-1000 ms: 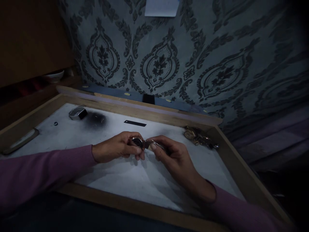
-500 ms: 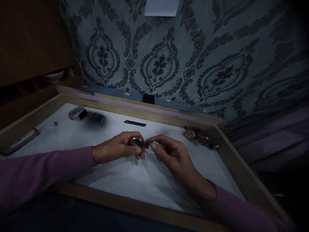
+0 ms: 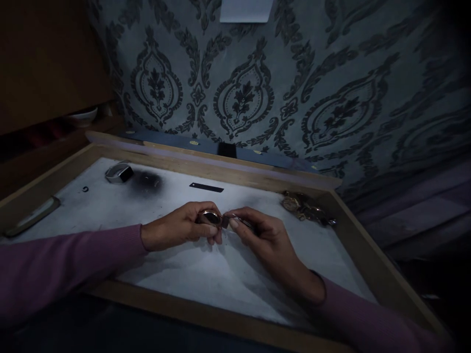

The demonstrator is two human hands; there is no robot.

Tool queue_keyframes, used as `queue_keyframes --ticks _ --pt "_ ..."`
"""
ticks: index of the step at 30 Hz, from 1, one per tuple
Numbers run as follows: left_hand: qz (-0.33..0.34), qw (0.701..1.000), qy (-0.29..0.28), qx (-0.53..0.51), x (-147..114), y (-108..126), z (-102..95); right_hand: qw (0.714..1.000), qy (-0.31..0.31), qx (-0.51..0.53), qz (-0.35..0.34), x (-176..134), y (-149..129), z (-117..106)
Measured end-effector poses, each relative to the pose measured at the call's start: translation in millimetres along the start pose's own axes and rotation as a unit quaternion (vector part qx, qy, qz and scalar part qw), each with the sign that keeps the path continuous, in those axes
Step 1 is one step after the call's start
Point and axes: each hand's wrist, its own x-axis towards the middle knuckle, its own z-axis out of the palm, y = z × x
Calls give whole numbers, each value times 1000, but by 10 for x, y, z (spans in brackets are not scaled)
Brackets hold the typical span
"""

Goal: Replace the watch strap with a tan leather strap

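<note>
Around a round, shiny-rimmed watch (image 3: 211,217) the fingers of my left hand (image 3: 182,228) are closed, with its dark face turned up. Close on its right, my right hand (image 3: 267,238) pinches a slim, shiny metal tool (image 3: 241,220) whose exact kind I cannot make out. A small flat dark piece (image 3: 225,222) shows between the watch and my right fingertips; whether it is part of the watch is unclear. Both hands are over the white surface (image 3: 206,279) of a wooden-rimmed tray.
Toward the back lies a flat black strip (image 3: 206,187). A silvery wristwatch (image 3: 118,172) stands at the back left, near a small dark ring (image 3: 85,189) and a dark smudge. Several watches (image 3: 307,208) lie by the right wooden rim (image 3: 368,250). A curved piece (image 3: 35,215) lies at left.
The small flat piece beside the watch has tilted and looks darker now. My hands have barely moved, and both keep their hold.
</note>
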Motion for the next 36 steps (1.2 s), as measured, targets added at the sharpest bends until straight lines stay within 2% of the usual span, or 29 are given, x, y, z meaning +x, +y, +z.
queue_keyframes --ticks 11,18,27,36 --pt "-22 999 -2 -25 16 -82 22 1000 13 15 4 -24 146 15" --pt "-44 998 43 -32 34 -64 18 999 2 46 15 -8 129 9" --pt "-61 998 31 -3 30 -58 31 992 43 101 64 54 119 -12" --pt "-52 998 31 11 36 -97 19 983 40 157 92 44 167 66"
